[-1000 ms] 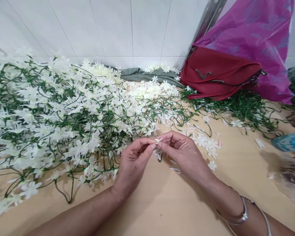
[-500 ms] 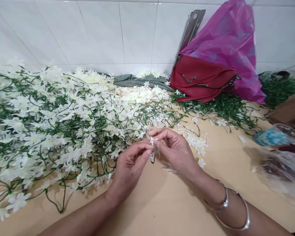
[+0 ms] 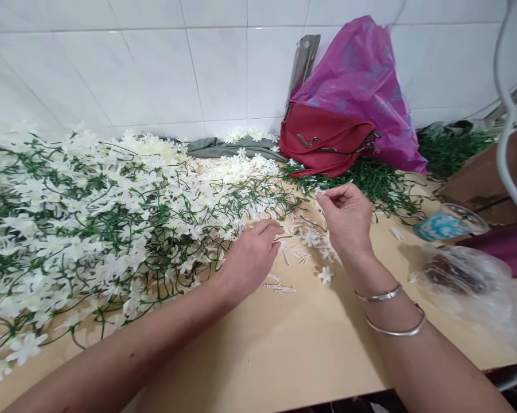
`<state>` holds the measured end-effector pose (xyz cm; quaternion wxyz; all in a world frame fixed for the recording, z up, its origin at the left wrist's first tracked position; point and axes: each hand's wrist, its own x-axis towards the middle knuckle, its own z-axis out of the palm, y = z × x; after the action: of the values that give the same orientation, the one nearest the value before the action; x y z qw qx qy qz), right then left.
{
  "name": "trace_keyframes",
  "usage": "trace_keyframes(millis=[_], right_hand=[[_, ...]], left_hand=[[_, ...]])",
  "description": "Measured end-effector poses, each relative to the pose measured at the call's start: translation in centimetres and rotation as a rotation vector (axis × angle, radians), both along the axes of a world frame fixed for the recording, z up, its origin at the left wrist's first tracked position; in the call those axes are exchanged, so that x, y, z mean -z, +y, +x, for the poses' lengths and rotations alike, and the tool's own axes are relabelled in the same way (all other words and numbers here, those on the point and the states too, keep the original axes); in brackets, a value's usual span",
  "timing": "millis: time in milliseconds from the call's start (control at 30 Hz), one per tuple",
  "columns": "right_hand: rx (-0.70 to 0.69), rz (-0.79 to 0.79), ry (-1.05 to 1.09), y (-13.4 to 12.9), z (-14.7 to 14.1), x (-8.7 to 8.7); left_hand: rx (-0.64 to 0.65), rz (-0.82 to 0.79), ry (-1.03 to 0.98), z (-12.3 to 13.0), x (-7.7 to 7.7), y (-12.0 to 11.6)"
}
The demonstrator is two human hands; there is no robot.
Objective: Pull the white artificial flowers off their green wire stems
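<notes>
My left hand (image 3: 253, 255) reaches over the front edge of a heap of white artificial flowers (image 3: 124, 218) on green stems. Its fingers are stretched out, with the thumb a little apart, and I make out nothing held in it. Further right and higher, my right hand (image 3: 348, 218) pinches a small white flower (image 3: 319, 191) between thumb and fingertips; most of it is hidden. Between the hands lie loose white blossoms (image 3: 310, 237) and thin white stamens (image 3: 296, 252). One separate blossom (image 3: 326, 275) lies nearer me, close to more stamens (image 3: 279, 287).
A red bag (image 3: 327, 140) and a purple plastic bag (image 3: 361, 74) lean at the tiled wall, with green stems (image 3: 370, 178) beneath. On the right are a plastic cup with blue contents (image 3: 441, 225), a clear plastic bag (image 3: 469, 281) and a hanging grey cable (image 3: 504, 143).
My hands, together at a small white flower before, have come apart. The right moved up and away to the right; the left opened over the heap's edge. The view has shifted right.
</notes>
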<state>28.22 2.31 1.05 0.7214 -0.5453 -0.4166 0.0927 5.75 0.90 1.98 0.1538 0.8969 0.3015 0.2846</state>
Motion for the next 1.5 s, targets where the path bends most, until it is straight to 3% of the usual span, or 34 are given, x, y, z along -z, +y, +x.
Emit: trace_keyframes(millis=[100, 300, 500, 633, 767, 933, 1067, 1233, 1500], right_hand=[[0.010, 0.000, -0.056, -0.1, 0.0, 0.0], [0.030, -0.027, -0.091, 0.0, 0.5, 0.2], [0.002, -0.036, -0.098, -0.3, 0.0, 0.1], [-0.056, -0.045, -0.098, -0.7, -1.1, -0.2], [-0.230, -0.099, 0.027, -1.1, -2.7, -0.4], [-0.636, -0.280, 0.174, -2.3, -5.1, -0.9], [-0.916, -0.455, 0.167, -3.2, -6.3, -1.1], [-1.000, -0.559, 0.091, -3.6, -6.9, -0.9], [-0.994, -0.598, 0.063, -3.9, -8.1, -1.5]], left_hand=[[-0.043, 0.119, 0.242, 2.1, 0.6, 1.3], [-0.036, 0.207, 0.308, 3.7, 1.5, 2.4], [-0.071, 0.182, 0.187, 1.9, -0.5, 2.9], [-0.131, -0.101, -0.286, -0.8, -2.9, 1.9], [-0.209, -0.516, -0.527, -3.2, -4.0, -0.4], [-0.223, -0.827, -0.706, -5.1, -2.5, -2.9], [-0.239, -0.919, -0.777, -6.0, -0.5, -3.6], [-0.266, -0.889, -0.820, -6.4, 0.9, -3.4], [-0.262, -0.863, -0.794, -6.2, 1.2, -3.2]])
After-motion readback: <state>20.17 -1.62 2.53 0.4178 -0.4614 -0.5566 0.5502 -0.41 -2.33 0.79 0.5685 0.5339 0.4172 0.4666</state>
